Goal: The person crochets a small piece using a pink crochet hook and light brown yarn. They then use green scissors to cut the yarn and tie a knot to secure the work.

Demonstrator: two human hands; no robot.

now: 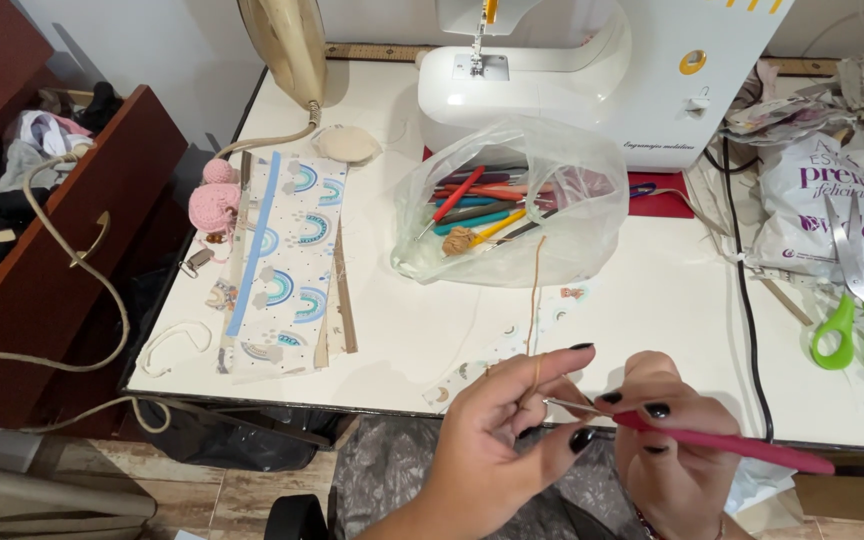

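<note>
Low at the table's near edge, 2 hands meet. Left hand (497, 420): fingers curled, thumb and forefinger pinching a thin tan yarn strand (535, 300) that runs up into the clear plastic bag (562, 240). Right hand (667, 440): fingers closed around the pink-handled crochet hook (722, 445), its metal tip touching the left fingertips. Bag holds coloured hooks and a small tan yarn ball (459, 240). White sewing machine (592, 80) behind it. Rainbow-print fabric strips (287, 260) lie left; green-handled scissors (857, 310) right.
</note>
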